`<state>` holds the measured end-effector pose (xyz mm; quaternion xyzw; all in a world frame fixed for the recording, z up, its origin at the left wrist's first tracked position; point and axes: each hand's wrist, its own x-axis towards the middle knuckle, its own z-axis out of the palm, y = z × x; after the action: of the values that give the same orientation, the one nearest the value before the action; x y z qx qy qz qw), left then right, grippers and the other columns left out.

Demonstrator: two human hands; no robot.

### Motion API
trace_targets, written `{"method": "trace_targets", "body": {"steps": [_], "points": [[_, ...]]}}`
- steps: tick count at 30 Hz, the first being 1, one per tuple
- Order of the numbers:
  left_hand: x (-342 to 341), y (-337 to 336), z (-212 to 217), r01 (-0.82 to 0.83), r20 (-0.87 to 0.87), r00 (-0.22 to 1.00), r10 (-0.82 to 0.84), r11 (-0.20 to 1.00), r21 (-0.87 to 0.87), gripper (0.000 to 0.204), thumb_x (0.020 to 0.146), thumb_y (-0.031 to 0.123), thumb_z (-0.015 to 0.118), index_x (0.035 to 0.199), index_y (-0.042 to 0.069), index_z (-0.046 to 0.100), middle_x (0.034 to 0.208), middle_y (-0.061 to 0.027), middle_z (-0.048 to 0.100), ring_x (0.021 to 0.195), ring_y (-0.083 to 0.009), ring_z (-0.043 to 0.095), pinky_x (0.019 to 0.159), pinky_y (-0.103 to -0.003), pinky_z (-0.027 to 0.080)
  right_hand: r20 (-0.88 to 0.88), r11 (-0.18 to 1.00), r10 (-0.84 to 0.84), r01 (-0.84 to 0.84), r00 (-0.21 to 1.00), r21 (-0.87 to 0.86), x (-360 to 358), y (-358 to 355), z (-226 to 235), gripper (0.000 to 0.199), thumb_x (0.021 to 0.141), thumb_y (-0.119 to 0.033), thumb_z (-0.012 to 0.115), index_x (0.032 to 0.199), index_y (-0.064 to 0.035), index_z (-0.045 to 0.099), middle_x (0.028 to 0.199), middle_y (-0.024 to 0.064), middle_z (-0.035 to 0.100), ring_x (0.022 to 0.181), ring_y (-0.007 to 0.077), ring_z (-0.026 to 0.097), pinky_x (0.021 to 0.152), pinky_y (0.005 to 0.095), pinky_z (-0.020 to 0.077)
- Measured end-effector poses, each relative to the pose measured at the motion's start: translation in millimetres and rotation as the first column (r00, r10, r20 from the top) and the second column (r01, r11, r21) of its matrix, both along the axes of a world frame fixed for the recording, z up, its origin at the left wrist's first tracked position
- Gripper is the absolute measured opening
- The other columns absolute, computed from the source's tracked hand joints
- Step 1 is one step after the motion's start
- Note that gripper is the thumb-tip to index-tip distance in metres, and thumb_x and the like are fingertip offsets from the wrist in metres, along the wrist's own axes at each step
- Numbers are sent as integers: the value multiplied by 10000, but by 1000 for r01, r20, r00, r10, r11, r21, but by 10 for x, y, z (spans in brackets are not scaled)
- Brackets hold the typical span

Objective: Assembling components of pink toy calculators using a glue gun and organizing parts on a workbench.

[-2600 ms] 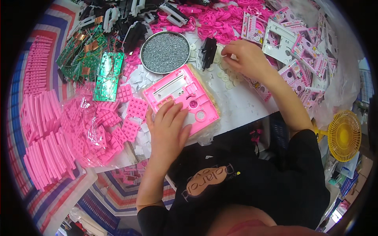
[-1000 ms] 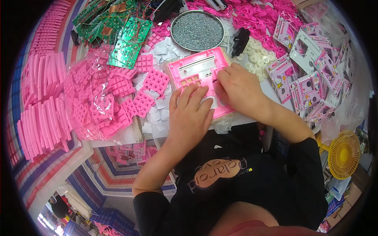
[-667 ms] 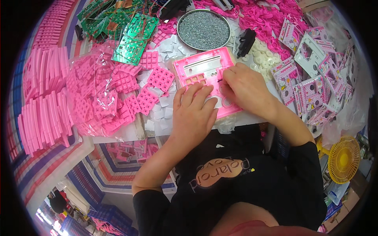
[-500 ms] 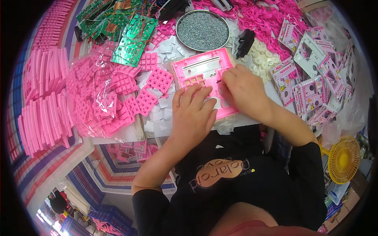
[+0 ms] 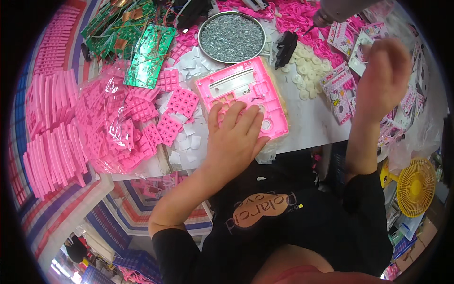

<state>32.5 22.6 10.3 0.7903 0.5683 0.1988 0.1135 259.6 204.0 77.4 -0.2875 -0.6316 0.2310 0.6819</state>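
Observation:
A pink plastic casing [image 5: 279,106] lies at the middle of the work table, with a silver strip window and molded openings. Spread across its lower left part, my left hand [image 5: 235,130] presses lightly with fingers apart. A small dark piece [image 5: 256,99] sits in the casing near its middle. My right hand [image 5: 385,75] is raised at the right, above the printed cards, and smeared by motion; its fingers cannot be made out. Beyond it, a grey power screwdriver [image 5: 326,16] hangs at the top edge, its bit pointing down left, apart from the hand.
Behind the casing stands a round metal dish [image 5: 202,43] of screws. Left are pink button pads [image 5: 183,102] and green circuit boards [image 5: 150,57]. White round parts [image 5: 309,71], a black part [image 5: 285,49] and printed cards [image 5: 338,94] lie right. A yellow fan [image 5: 416,187] stands low right.
My right hand has left the casing and swung up and right. The screwdriver has come into view at the top. My left hand stays on the casing.

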Motion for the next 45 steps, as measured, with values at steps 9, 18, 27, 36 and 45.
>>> {"method": "trace_targets", "body": {"steps": [9, 18, 27, 36, 45], "points": [[98, 41, 73, 30, -243, 970, -21, 999, 31, 523, 843, 384, 735, 1276, 104, 647, 1302, -12, 612, 1258, -229, 517, 1155, -609, 204, -118, 677, 660, -655, 742, -336, -491, 626, 590, 375, 965, -184, 676, 1261, 17, 563, 1034, 154, 712, 843, 207, 705, 800, 342, 566], [-172, 184, 104, 175, -120, 975, -185, 981, -89, 500, 839, 330, 744, 1300, 161, 646, 1305, -4, 605, 1277, -217, 521, 1166, -621, 180, -335, 306, 802, -822, 495, -481, -515, 140, -4, 322, 895, -58, 679, 1178, 17, 545, 871, 140, 675, 699, 166, 649, 625, 296, 540], [-204, 178, 94, 172, -124, 976, -179, 983, -62, 411, 844, 345, 733, 1208, 156, 707, 1273, 2, 610, 1300, -198, 504, 1175, -627, 206, -163, 466, 775, -726, 611, -506, -696, -601, -359, 246, 923, -117, 665, 1066, -30, 485, 780, 83, 605, 631, 119, 532, 587, 284, 466], [-192, 168, 39, 181, -64, 981, -180, 983, 1, 376, 813, 324, 752, 1136, 134, 720, 1215, 3, 607, 1260, -206, 511, 1149, -620, 265, 189, 668, 732, -635, 654, -388, -677, -626, -707, 155, 900, -136, 675, 876, -40, 555, 741, 56, 602, 648, 112, 546, 589, 275, 413], [-278, 137, 112, 87, 134, 986, -104, 988, 127, 333, 764, 230, 793, 1061, 106, 706, 1166, -53, 640, 1197, -271, 561, 1068, -570, 362, -141, 594, 662, -630, 736, -500, -621, -203, 13, 300, 889, -172, 700, 1103, -9, 566, 754, 44, 577, 667, 131, 561, 568, 278, 441]]}}
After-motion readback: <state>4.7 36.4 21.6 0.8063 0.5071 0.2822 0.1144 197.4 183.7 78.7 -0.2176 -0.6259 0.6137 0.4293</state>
